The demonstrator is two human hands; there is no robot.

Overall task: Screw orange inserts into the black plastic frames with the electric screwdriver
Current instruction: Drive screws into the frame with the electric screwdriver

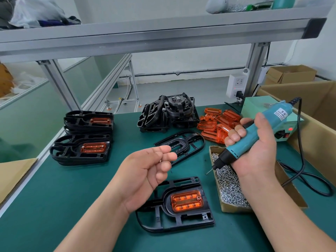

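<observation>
A black plastic frame with an orange insert seated in it lies flat on the green mat, nearest the viewer. The left hand hovers above it, fingers curled toward the thumb; any pinch is unclear. The right hand grasps the electric screwdriver over a box of screws.

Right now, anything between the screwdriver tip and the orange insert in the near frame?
Nothing visible. The electric screwdriver tip hangs over the screw box edge, beyond and right of the orange insert. The left hand hovers over the far-left corner of the black frame, beside that path, not across it.
</observation>
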